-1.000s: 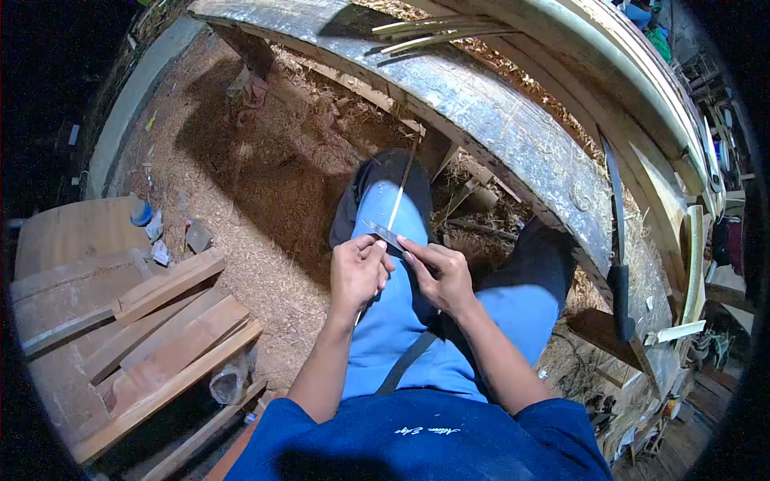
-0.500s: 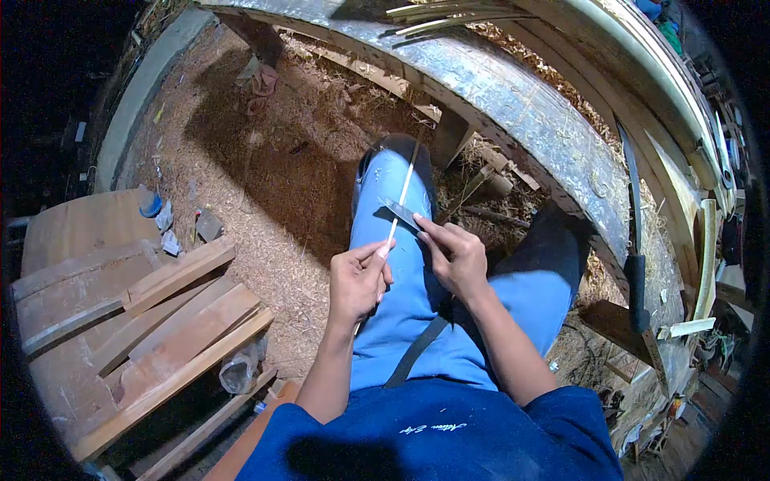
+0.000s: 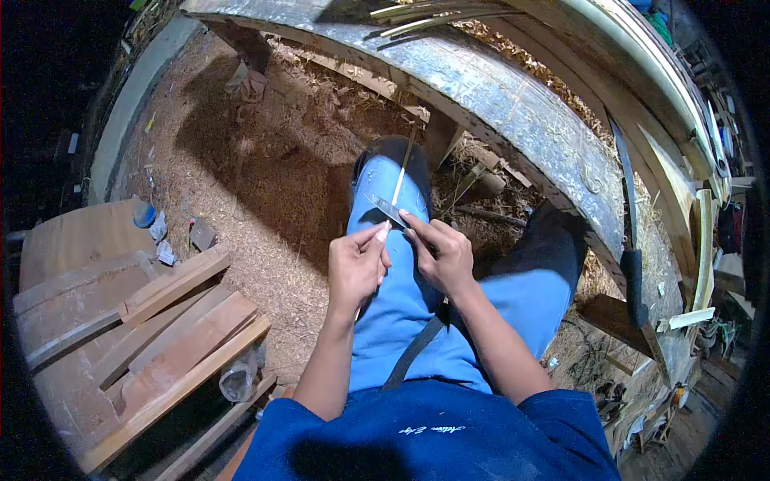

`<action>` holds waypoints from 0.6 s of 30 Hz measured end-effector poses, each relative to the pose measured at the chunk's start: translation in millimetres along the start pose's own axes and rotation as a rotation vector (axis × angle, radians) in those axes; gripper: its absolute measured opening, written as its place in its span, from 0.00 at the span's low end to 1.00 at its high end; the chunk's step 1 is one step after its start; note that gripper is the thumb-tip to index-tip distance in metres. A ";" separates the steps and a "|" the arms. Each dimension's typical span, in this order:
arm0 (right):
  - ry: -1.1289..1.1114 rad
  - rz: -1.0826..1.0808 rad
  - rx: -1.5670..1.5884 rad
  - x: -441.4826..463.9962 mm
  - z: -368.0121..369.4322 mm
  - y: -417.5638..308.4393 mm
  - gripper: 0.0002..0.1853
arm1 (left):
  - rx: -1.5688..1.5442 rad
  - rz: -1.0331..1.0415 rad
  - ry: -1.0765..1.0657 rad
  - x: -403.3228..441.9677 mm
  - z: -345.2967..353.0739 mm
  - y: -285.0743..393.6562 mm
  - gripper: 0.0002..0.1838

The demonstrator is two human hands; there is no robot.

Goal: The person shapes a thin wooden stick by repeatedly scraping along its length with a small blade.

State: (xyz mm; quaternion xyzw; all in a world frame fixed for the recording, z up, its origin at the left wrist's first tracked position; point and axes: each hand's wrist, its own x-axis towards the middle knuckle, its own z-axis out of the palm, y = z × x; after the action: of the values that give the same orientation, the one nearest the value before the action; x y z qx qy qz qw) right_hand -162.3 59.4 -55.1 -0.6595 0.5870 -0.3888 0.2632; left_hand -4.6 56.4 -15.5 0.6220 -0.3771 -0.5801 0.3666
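Note:
My left hand is closed around a thin pale wooden strip, which runs away from me over my raised thigh. In my right hand a small flat metal knife blade is pinched between fingers and thumb. The blade lies across the strip, just beyond my left fingertips. Whether it has a handle is hidden by my fingers. Both hands are close together above the blue trouser leg, where a few shavings cling near the knee.
A curved worn bench spans the far side, bearing several thin strips. A long dark-handled blade lies at its right. Wooden boards are stacked at the left. Shavings cover the floor; a clear plastic cup lies beside the boards.
The knife blade has come nearer to my left fingertips along the strip, and my right hand has shifted slightly left. My left hand keeps its hold. The whole view has shifted slightly.

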 end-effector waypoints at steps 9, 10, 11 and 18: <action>0.015 0.005 -0.102 3.9 1.5 2.3 0.18 | -0.008 -0.104 -0.009 -43.4 -17.2 -6.4 0.13; 0.046 0.045 -0.043 6.5 4.4 13.4 0.16 | 0.012 -0.115 -0.018 -51.3 -17.9 -3.8 0.13; 0.078 0.086 0.016 11.4 7.6 24.9 0.14 | 0.033 -0.124 -0.028 -59.0 -19.5 -3.8 0.13; 0.103 0.176 0.290 28.4 9.1 22.1 0.13 | -0.045 -0.177 -0.016 -76.0 -34.6 -11.6 0.13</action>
State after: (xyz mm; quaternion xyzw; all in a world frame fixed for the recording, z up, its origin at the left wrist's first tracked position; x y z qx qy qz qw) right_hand -167.2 26.8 -72.1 -0.5400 0.5931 -0.4781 0.3580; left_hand 27.2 130.2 10.0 0.6399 -0.3107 -0.6233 0.3248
